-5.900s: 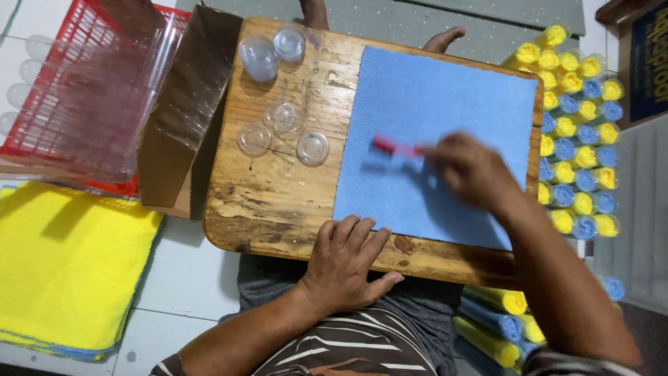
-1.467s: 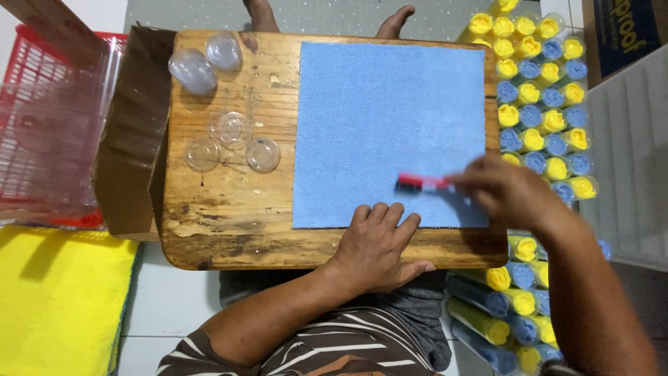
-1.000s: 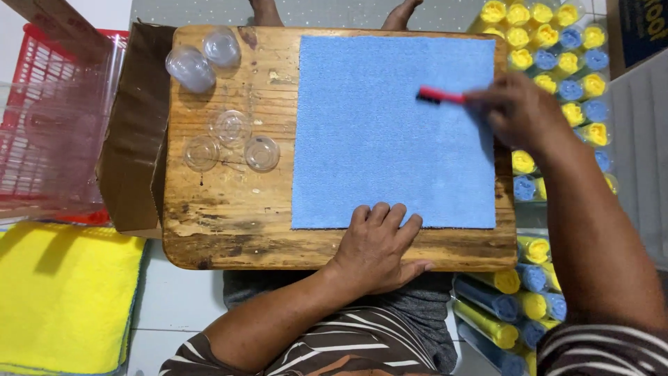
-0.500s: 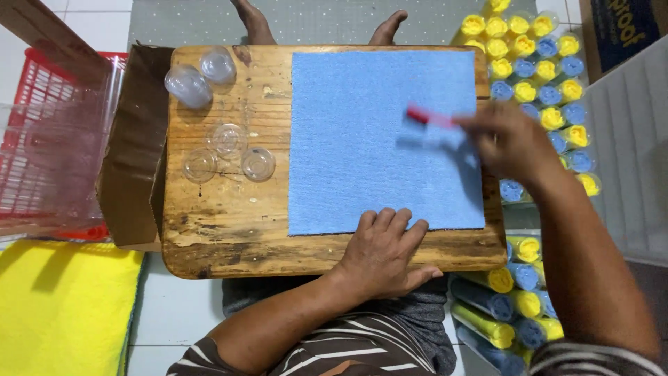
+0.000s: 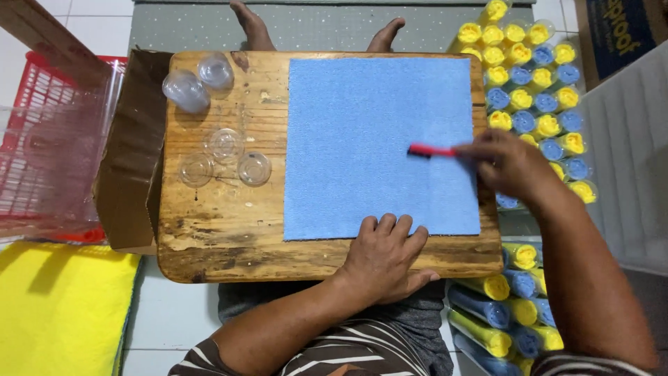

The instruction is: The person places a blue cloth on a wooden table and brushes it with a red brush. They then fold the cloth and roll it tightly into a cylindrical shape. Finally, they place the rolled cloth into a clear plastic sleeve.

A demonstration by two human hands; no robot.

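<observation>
Hands first, as I log them from my station: left hand (image 5: 386, 254) lies flat, fingers spread, holding nothing, pressing the near edge of the blue cloth (image 5: 379, 139) where it meets the front rim of the wooden board (image 5: 223, 237). Right hand (image 5: 508, 163) is closed around the handle of a small red brush (image 5: 426, 150), whose head rests on the cloth toward its right side.

Remaining items, left to right:

- Yellow cloth stack (image 5: 62, 313), on the floor at lower left.
- Red plastic basket (image 5: 42, 139), upper left, partly behind a clear plastic sheet.
- Brown cardboard flap (image 5: 129, 153), standing just beside the board's left edge.
- Wooden board, resting across my lap (two bare feet show beyond its far edge).
- Two clear plastic cups (image 5: 198, 80), lying at the board's far left corner, touching or nearly so.
- Three clear round lids (image 5: 226, 159), grouped near the board's left middle, just below the cups.
- Blue cloth, square, spread flat over the board's right half, reaching almost to its far and right edges.
- Rolled cloths in clear tubes (image 5: 532, 76), yellow and blue, seen end-on, packed together on the floor right of the board.
- More yellow and blue rolls (image 5: 497, 313), lying on their sides at lower right, beside my right forearm.
</observation>
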